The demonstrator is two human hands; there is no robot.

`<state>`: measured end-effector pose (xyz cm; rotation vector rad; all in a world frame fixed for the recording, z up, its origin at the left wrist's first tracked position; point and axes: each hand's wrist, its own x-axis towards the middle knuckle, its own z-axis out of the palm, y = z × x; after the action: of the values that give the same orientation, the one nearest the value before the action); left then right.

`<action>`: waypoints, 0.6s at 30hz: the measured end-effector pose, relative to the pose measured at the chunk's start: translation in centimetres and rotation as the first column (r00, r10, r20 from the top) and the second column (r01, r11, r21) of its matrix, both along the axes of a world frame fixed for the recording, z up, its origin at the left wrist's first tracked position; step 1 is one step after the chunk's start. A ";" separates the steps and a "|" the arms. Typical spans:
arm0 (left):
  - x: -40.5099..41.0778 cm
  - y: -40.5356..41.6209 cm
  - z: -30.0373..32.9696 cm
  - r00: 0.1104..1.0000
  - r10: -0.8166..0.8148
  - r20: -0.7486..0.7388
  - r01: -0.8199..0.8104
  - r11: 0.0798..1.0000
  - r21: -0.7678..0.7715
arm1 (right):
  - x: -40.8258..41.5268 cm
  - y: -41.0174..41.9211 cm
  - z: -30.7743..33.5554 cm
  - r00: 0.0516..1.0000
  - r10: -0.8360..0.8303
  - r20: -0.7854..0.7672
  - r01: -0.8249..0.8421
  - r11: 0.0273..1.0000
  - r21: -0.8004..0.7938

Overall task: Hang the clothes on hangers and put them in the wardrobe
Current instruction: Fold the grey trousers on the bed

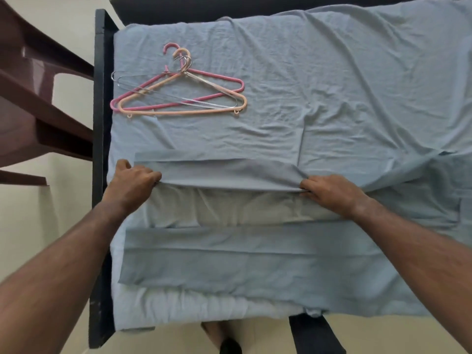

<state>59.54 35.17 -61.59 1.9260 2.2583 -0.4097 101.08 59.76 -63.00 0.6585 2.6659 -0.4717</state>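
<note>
You had both hands on the folded blue-grey cloth (224, 175) that lay across the bed (344, 85), on the side of the hangers (178, 93) nearest you. Your left hand (132, 180) pinched its left end with curled fingers, and your right hand (332, 190) pinched its right end the same way, so the strip was held taut between them over a pale garment (217, 208) (possibly a shirt, though I could not tell its shape). A second folded band of the same blue-grey cloth (242, 254) lay closer to you than the pale one.

The pile held a pink hanger (219, 75), a peach one (178, 112) and wire ones, tangled by their hooks and well apart from your hands, towards the head of the bed. No wardrobe was in view.

The risk I judged greatest was colour: cloth and bedsheet were nearly the same shade, so you could have gathered sheet along with the garment when lifting. Uneven pull from one hand would have undone the fold. Reaching later for one hanger could have dragged the others along, since the hooks overlapped.
</note>
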 end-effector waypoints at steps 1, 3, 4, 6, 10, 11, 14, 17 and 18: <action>0.6 -1.8 -0.1 1.000 -0.012 0.000 0.012 1.000 -0.008 | 0.6 -1.4 0.0 1.000 0.014 -0.003 -0.014 1.000 -0.012; 1.5 -5.3 -0.5 1.000 -0.020 0.001 0.020 1.000 -0.020 | 1.9 -4.2 -0.3 1.000 0.030 0.002 -0.030 0.999 -0.022; 1.8 -7.0 -0.6 1.000 -0.023 -0.001 0.023 1.000 -0.013 | 2.4 -5.7 -0.3 0.999 0.040 0.025 -0.039 0.999 -0.033; 2.6 -10.4 -0.8 0.999 -0.031 -0.015 0.031 0.999 0.010 | 3.3 -8.8 -0.6 0.997 0.058 0.050 -0.055 0.997 -0.057; 4.5 -16.1 -1.1 0.995 -0.083 -0.062 0.082 0.996 -0.017 | 5.2 -13.6 -1.4 0.997 0.075 -0.014 -0.075 0.996 -0.047; 4.9 -17.3 -1.4 0.994 -0.088 -0.060 0.086 0.996 -0.027 | 5.6 -14.7 -1.5 0.997 0.083 -0.002 -0.083 0.995 -0.047; 6.2 -20.1 -1.9 0.996 -0.074 -0.045 0.070 0.995 -0.070 | 6.6 -17.4 -1.8 0.995 0.099 -0.006 -0.099 0.995 -0.023; 7.7 -22.0 -2.3 0.999 -0.046 -0.011 0.045 0.996 -0.075 | 7.4 -19.5 -1.9 0.993 0.119 -0.003 -0.119 0.993 -0.013; 8.0 -22.8 -2.3 0.999 -0.033 -0.003 0.033 0.996 -0.078 | 7.6 -20.2 -2.0 0.992 0.128 -0.007 -0.128 0.992 0.000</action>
<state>67.57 12.39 -63.94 1.9278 2.1820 -0.4986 108.66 39.56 -64.99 0.4829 2.6939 -0.4405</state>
